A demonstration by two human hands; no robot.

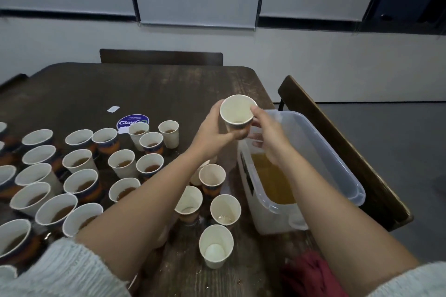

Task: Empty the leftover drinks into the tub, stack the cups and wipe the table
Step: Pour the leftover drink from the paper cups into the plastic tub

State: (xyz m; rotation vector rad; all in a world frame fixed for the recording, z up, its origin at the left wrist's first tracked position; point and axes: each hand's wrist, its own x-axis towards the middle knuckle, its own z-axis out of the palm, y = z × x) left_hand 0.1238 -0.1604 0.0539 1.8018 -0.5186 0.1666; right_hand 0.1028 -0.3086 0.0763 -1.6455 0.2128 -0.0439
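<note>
- I have a paper cup [237, 113] held up over the table [144, 87], just left of the tub [337, 152], mouth tipped toward the camera. Only a thin brown film shows at its bottom, so I judge it nearly drained.
- My left hand [214, 134] wraps the cup's lower wall, fingers curled round it. My right hand [268, 137] pinches the near rim with thumb and fingertips, the other fingers loosely bent.
- The tub sits at the table's right edge, already part full of amber liquid [272, 181].
- To finish this step well, I would carry the cup fully over the tub's opening before tilting further, so the last drops fall inside and not on the rim or the wood.
- The grip should stay light, since paper walls buckle; the left hand carries, the right only steers.
- Four emptied cups [217, 246] stand near me, between my forearms. I would nest this one into one of them rather than start another loose one.
- Many full cups [79, 159] crowd the left half of the table, so most of the pouring is still ahead by my reckoning.
- My left forearm hangs just above several of them; I would lift the elbow when moving back.
- A dark red cloth [311, 275] lies at the near edge, ready for wiping.
</note>
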